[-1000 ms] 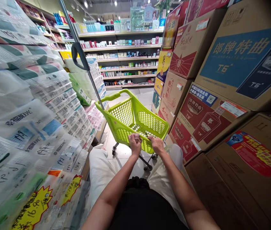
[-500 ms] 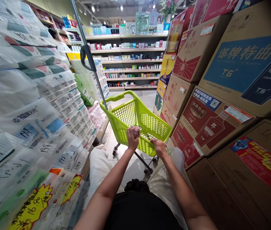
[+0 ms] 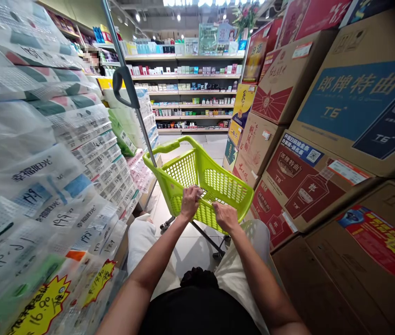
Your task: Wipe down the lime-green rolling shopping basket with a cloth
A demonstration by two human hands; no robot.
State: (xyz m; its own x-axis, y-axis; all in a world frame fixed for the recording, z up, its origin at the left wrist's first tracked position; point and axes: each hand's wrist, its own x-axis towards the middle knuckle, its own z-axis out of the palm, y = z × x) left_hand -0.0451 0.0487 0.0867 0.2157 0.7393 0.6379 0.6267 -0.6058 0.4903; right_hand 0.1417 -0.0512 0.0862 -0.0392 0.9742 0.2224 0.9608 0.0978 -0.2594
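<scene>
A lime-green plastic shopping cart (image 3: 171, 188) with a lattice-walled basket stands between my knees. My left hand (image 3: 189, 203) is closed at the basket's near rim, with a small pale crumpled thing (image 3: 200, 191) showing past its fingers. What that thing is I cannot make out. Right beside it, my right hand (image 3: 226, 216) has its fingers curled over the same rim. A grey pole with a looped grip (image 3: 126, 88) rises from the cart's left corner. The basket floor is partly hidden behind my hands.
Plastic-wrapped paper packs (image 3: 89, 186) are piled high on my left, with yellow price tags (image 3: 44, 304). Stacked cardboard cartons (image 3: 358, 102) wall the right side. Shelves of small boxes and bottles (image 3: 190, 88) stand ahead across the tiled floor. A person (image 3: 94, 60) is partly visible behind the left pile.
Both hands have shifted slightly left along the rim, the left one also a little lower. The cart has moved only slightly. The person at the far left has shifted to the right.
</scene>
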